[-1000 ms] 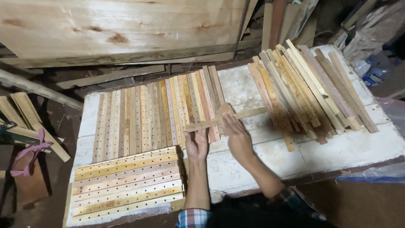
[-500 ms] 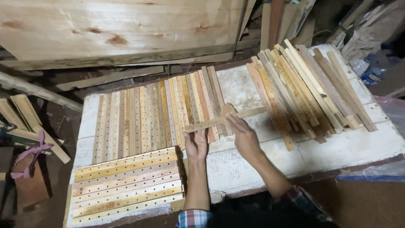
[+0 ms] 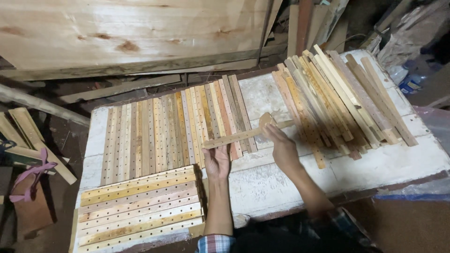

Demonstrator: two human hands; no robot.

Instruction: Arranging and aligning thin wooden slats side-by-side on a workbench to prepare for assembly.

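both hands grip one drilled wooden strip (image 3: 243, 135), held crosswise just above white table (image 3: 375, 164). left hand (image 3: 216, 161) clasps its near end over row of drilled strips (image 3: 173, 126). right hand (image 3: 281, 147) holds far part, fingers curled, beside loose pile of plain strips (image 3: 337, 98). second drilled batch (image 3: 138, 206) lies at table's near left corner.

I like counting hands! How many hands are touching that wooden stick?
2. The left hand holds the thin drilled wooden strip at its near end; the right hand touches its far end.
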